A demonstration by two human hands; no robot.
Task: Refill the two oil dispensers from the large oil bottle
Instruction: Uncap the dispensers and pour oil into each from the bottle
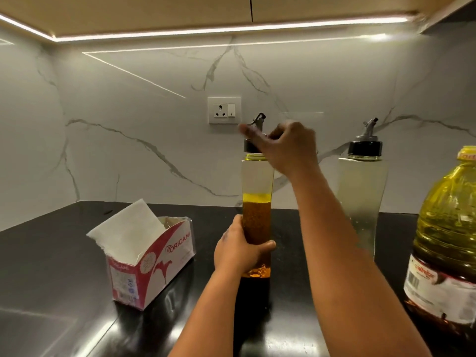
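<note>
A tall clear oil dispenser (256,181) stands on the black counter, roughly half full of amber oil. My left hand (238,247) grips its lower body. My right hand (286,148) is blurred and closed around its black spout cap (249,145) at the top. A second dispenser (362,191) with a black cap and grey spout stands to the right and looks nearly empty. The large yellow oil bottle (448,240) stands at the right edge, partly cut off by the frame.
An open red and white tissue box (152,258) with a white tissue sticking up sits to the left on the black counter (51,266). A wall socket (224,110) is set in the marble backsplash behind.
</note>
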